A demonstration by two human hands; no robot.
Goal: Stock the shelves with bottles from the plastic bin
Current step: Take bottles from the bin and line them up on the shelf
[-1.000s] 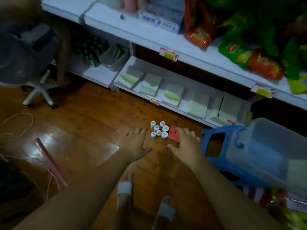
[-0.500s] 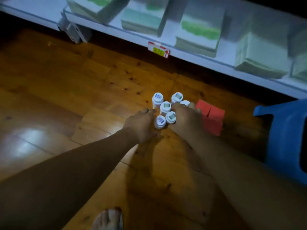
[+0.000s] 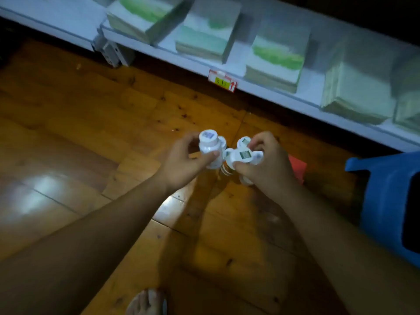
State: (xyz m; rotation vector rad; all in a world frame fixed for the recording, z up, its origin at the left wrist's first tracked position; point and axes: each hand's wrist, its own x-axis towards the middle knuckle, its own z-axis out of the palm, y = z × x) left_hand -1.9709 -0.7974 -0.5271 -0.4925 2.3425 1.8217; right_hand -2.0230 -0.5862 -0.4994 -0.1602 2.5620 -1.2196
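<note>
the left hand (image 3: 181,163) curls round small white cylindrical plastic bottles (image 3: 208,147), thumb across their smooth sides, flat round caps facing up. just beside it at 3 o'clock, the right hand (image 3: 267,165) grips a tight cluster of like bottles (image 3: 243,155), some tilted. both hang above the glossy wooden plank floor (image 3: 91,137). the blue plastic bin (image 3: 386,201) sits at 4 o'clock. the white shelf (image 3: 312,96) with flat pale packs (image 3: 272,57) spans 12 o'clock.

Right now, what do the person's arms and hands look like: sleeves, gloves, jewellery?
The left forearm and right forearm are bare, no sleeve in view. The left hand and right hand wear no gloves, rings, watch or wristband that the dim light shows.
</note>
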